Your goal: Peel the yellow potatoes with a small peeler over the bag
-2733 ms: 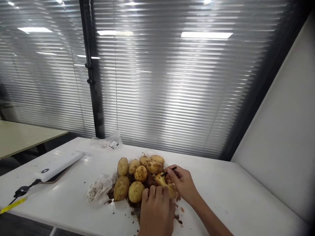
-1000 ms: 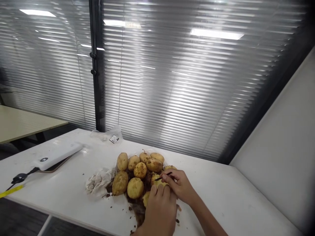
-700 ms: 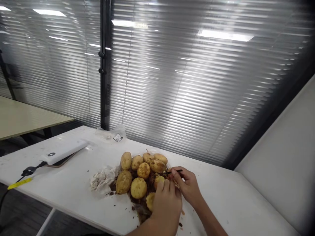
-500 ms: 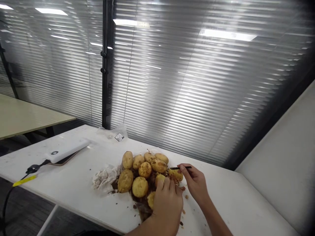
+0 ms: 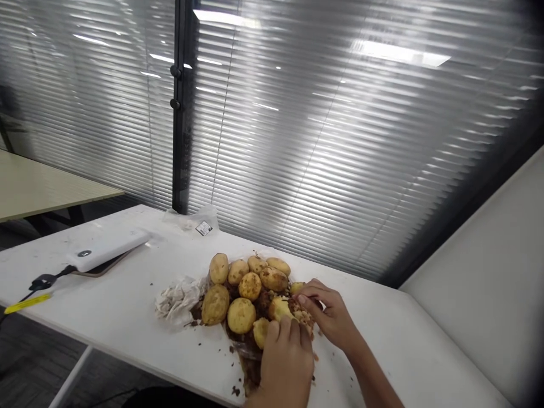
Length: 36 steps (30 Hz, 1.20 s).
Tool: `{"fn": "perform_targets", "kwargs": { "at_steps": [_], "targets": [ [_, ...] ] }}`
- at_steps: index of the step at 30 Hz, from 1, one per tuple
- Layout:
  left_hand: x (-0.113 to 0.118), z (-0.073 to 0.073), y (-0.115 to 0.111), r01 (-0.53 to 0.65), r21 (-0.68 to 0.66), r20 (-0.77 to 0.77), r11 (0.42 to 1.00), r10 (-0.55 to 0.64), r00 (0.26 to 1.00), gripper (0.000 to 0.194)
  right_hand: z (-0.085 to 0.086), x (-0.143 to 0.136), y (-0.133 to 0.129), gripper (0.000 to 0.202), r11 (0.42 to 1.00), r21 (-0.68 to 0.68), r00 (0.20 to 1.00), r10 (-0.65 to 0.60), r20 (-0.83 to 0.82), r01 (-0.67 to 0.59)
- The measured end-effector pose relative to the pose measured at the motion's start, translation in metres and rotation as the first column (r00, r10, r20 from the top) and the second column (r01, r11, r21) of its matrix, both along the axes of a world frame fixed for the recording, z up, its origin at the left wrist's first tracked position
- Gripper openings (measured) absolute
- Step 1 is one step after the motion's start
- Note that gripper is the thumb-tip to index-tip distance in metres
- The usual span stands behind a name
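Left hand (image 5: 288, 360) clasps part-peeled potato (image 5: 279, 307); right hand (image 5: 329, 311) pinches thin dark tool (image 5: 289, 299), mostly hidden. Other potatoes (image 5: 219, 268) toward far edge of table (image 5: 127, 300) look unpeeled.

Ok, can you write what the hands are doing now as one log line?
left hand: curled against partly peeled potato | right hand: pinching thin dark tool, mostly hidden | nearby: other potatoes, crumpled white wad
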<state>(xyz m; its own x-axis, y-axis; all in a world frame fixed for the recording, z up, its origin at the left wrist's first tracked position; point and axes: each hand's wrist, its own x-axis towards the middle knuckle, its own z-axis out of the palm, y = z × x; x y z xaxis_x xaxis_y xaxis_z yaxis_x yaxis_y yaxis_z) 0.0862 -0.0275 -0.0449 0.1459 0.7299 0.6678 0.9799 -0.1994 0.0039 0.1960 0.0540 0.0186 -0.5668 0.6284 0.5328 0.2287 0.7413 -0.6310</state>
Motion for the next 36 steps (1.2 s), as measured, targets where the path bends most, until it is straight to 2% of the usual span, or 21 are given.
{"fn": "perform_targets", "kwargs": {
  "at_steps": [4, 10, 14, 19, 21, 24, 28, 36],
  "targets": [
    [0.008, 0.004, 0.002, -0.026, 0.075, -0.029, 0.997, 0.028, 0.999, 0.020, -0.004, 0.000, 0.002, 0.018, 0.999, -0.011, 0.997, 0.036, 0.062, -0.035],
    [0.015, 0.007, 0.001, -0.040, 0.103, -0.107, 0.994, 0.051, 0.993, 0.031, -0.006, -0.001, 0.003, 0.017, 0.997, -0.014, 0.993, 0.077, 0.090, -0.076],
    [0.014, 0.005, 0.003, -0.039, 0.095, -0.109, 0.995, 0.049, 0.993, 0.029, -0.007, -0.001, 0.003, 0.015, 0.997, 0.066, 0.999, 0.026, 0.047, -0.029],
    [0.014, 0.000, 0.006, -0.041, 0.087, -0.102, 0.995, 0.050, 0.994, 0.031, -0.007, -0.002, 0.002, 0.016, 0.997, 0.050, 0.995, 0.060, 0.078, -0.064],
    [0.014, -0.003, 0.008, -0.035, 0.087, -0.084, 0.996, 0.042, 0.996, 0.027, -0.007, -0.003, 0.002, 0.016, 0.997, 0.077, 0.998, 0.020, 0.058, -0.025],
    [0.013, -0.006, 0.011, -0.015, 0.053, -0.061, 0.999, 0.018, 0.998, 0.021, -0.009, -0.002, 0.004, 0.017, 0.995, 0.097, 1.000, -0.003, 0.017, 0.002],
    [0.007, -0.006, 0.015, 0.047, -0.078, -0.018, 0.996, -0.048, 0.999, 0.018, -0.012, -0.003, 0.007, 0.019, 0.998, 0.060, 0.999, 0.018, 0.034, -0.020],
    [-0.008, 0.006, 0.012, 0.089, -0.165, 0.102, 0.982, -0.072, 0.992, 0.009, -0.012, -0.004, 0.007, 0.021, 0.999, 0.045, 0.998, 0.012, 0.067, -0.015]
  ]
}}
